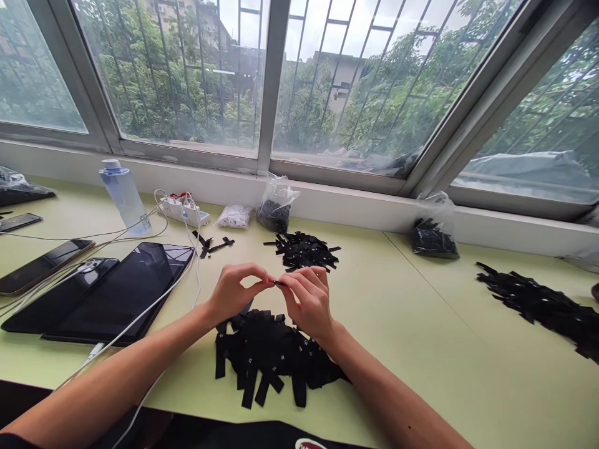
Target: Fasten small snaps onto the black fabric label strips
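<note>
My left hand (236, 290) and my right hand (307, 299) meet above the light green table (397, 312), fingertips pinched together on one small black fabric label (279, 284). Just below the hands lies a heap of black labels (271, 358), some with small white marks. Beyond the hands sits a second, smaller pile of black labels (304, 251). A few loose black labels (213, 244) lie to its left.
Two dark tablets (116, 293) and phones (42, 265) with white cables lie at the left, near a water bottle (125, 196) and a power strip (183, 210). Plastic bags (275, 209) stand along the window sill. Another black label pile (543, 305) lies at the right.
</note>
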A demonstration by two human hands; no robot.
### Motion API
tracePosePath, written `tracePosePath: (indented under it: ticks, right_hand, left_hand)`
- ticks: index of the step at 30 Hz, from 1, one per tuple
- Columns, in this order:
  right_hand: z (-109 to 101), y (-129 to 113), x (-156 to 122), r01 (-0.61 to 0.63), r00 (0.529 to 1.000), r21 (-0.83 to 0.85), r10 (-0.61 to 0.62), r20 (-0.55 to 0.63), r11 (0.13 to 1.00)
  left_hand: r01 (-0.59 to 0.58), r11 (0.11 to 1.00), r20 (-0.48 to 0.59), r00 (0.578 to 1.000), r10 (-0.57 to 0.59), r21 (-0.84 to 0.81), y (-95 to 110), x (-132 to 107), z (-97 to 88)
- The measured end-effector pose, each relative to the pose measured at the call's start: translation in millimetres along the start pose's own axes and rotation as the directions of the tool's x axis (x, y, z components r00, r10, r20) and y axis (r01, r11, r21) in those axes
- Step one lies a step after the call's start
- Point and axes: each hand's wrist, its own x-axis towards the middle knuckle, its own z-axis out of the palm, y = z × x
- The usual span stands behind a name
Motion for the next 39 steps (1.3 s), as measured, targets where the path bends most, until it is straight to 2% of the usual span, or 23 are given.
tracePosePath:
  ticks: [8, 13, 14, 16, 18, 20, 24, 25, 26, 27, 28, 29, 30, 31, 33, 35, 37, 39]
  right_hand:
    - [1.5, 2.5, -0.7, 0.004, 0.999, 0.006, -0.004, 0.039, 1.0]
    - [0.1, 19.8, 3.4, 0.038, 0.999, 0.003, -0.038, -0.009, 0.999]
    - [-0.2, 26.3, 3.5, 0.014, 0.999, -0.02, -0.015, -0.029, 1.0]
    - [-0.2, 42.3, 1.8, -0.125, 0.991, -0.114, 0.118, -0.07, 0.986]
    - [0.5, 61.1, -2.6, -0.285, 0.958, -0.235, 0.281, -0.051, 0.929]
    - [1.0, 79.3, -8.1, -0.357, 0.93, -0.284, 0.368, -0.015, 0.89]
    - [-6.9, 99.3, -8.9, -0.447, 0.892, -0.215, 0.451, -0.035, 0.868]
    - [-11.8, 99.9, -5.4, -0.483, 0.873, -0.164, 0.487, -0.02, 0.86]
    - [-18.0, 99.1, -0.7, -0.517, 0.852, -0.089, 0.522, 0.043, 0.851]
    - [-25.0, 97.2, 4.7, -0.562, 0.817, 0.012, 0.554, 0.16, 0.827]
    - [-32.5, 94.7, 10.2, -0.611, 0.766, 0.118, 0.547, 0.336, 0.783]
    - [-40.0, 91.9, 15.3, -0.658, 0.687, 0.195, 0.473, 0.552, 0.727]
    - [-46.9, 89.3, 19.5, -0.702, 0.582, 0.23, 0.356, 0.731, 0.674]
    - [-52.8, 86.9, 22.6, -0.732, 0.477, 0.23, 0.243, 0.845, 0.641]
    - [-59.9, 83.2, 25.6, -0.748, 0.313, 0.177, 0.106, 0.944, 0.64]
    - [-61.3, 80.8, 25.3, -0.738, 0.184, 0.081, 0.084, 0.979, 0.67]
    - [-59.2, 79.1, 23.7, -0.721, 0.084, -0.021, 0.118, 0.989, 0.693]
    - [-56.2, 78.0, 21.9, -0.708, 0.026, -0.087, 0.148, 0.989, 0.701]
  left_hand:
    - [0.041, 0.998, -0.006, 0.999, -0.041, 0.05, -1.5, -2.9, 6.6]
    - [-0.012, 0.995, -0.03, 0.999, 0.014, 0.095, 1.3, -0.3, 11.1]
    - [-0.029, 0.994, -0.016, 0.999, 0.031, 0.104, 0.5, -0.5, 11.8]
    - [-0.055, 0.99, 0.026, 0.998, 0.052, 0.131, -2.7, -1.3, 12.0]
    - [-0.06, 0.985, 0.045, 0.998, 0.054, 0.16, -6.6, -1.8, 10.3]
    - [-0.047, 0.983, 0.034, 0.999, 0.041, 0.18, -9.4, -1.7, 7.6]
    - [-0.04, 0.981, 0.021, 0.999, 0.037, 0.191, -10.3, -0.5, 3.4]
    - [-0.044, 0.981, 0.021, 0.999, 0.04, 0.191, -10.0, -0.3, 3.1]
    - [-0.046, 0.98, 0.024, 0.999, 0.042, 0.193, -9.8, -0.2, 3.1]
    - [-0.045, 0.979, 0.031, 0.999, 0.04, 0.198, -9.5, -0.2, 3.4]
    - [-0.042, 0.978, 0.041, 0.999, 0.034, 0.205, -9.4, -0.3, 3.7]
    - [-0.039, 0.976, 0.053, 0.998, 0.028, 0.213, -9.4, -0.4, 4.0]
    - [-0.037, 0.975, 0.067, 0.997, 0.022, 0.218, -9.4, -0.5, 4.4]
    - [-0.036, 0.975, 0.081, 0.997, 0.018, 0.221, -9.5, -0.7, 4.7]
    - [-0.037, 0.974, 0.102, 0.995, 0.014, 0.223, -9.7, -1.0, 5.1]
    - [-0.036, 0.974, 0.115, 0.993, 0.01, 0.226, -9.8, -1.2, 5.2]
    - [-0.03, 0.972, 0.123, 0.992, 0.001, 0.233, -9.9, -1.4, 5.3]
    - [-0.024, 0.97, 0.127, 0.992, -0.008, 0.241, -10.0, -1.5, 5.5]
